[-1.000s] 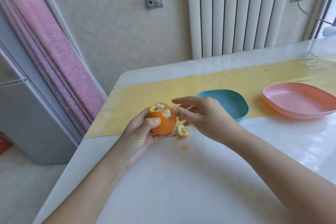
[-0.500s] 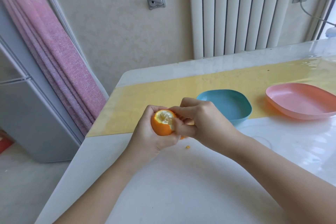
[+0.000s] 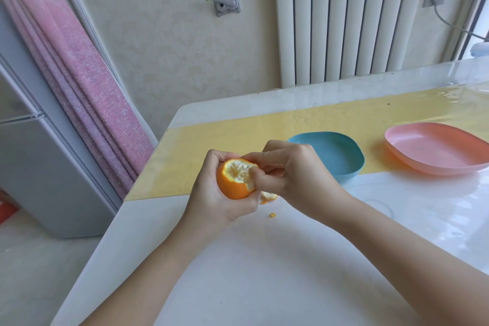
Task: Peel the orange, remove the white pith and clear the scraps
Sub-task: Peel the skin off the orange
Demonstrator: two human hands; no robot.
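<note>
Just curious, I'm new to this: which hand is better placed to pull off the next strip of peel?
Probably the right hand: its fingers pinch the torn peel at the open top of the orange. The left hand is wrapped round the orange, steadying it.

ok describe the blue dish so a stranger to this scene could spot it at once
Find the yellow strip across the white table. Two dishes sit on its near edge; the blue dish is the left one, just behind the right hand. It is smaller and deeper than the pink dish.
</note>
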